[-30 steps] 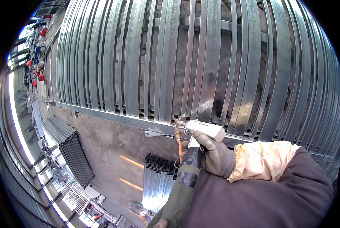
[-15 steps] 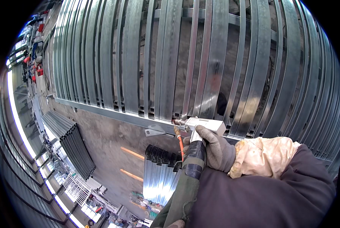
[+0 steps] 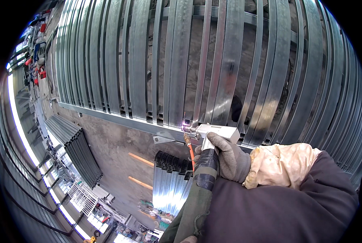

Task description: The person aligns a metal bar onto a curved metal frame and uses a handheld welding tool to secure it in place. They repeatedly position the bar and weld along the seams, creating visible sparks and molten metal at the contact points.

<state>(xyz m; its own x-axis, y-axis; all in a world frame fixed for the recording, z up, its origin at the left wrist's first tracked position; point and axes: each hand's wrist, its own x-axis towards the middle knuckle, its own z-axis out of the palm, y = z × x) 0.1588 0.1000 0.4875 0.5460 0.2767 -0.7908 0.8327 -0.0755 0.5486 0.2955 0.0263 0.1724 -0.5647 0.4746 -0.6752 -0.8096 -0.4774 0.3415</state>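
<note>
Gloved right hand (image 3: 229,156) enters from the lower right, forearm angled up-left; fingers wrapped tight around the welding torch (image 3: 213,133) at frame centre; its nozzle touches the galvanized rail (image 3: 120,120), spark (image 3: 185,121) glowing.

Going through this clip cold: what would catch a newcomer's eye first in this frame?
First, the bright violet spark near the middle, at the tip of a white welding gun held against a long metal rail. A gloved right hand grips the gun from the lower right, with a cable hanging below. Behind, a wide rack of shiny metal slats fills the upper frame; a bundle of dark bars lies at lower left.
</note>
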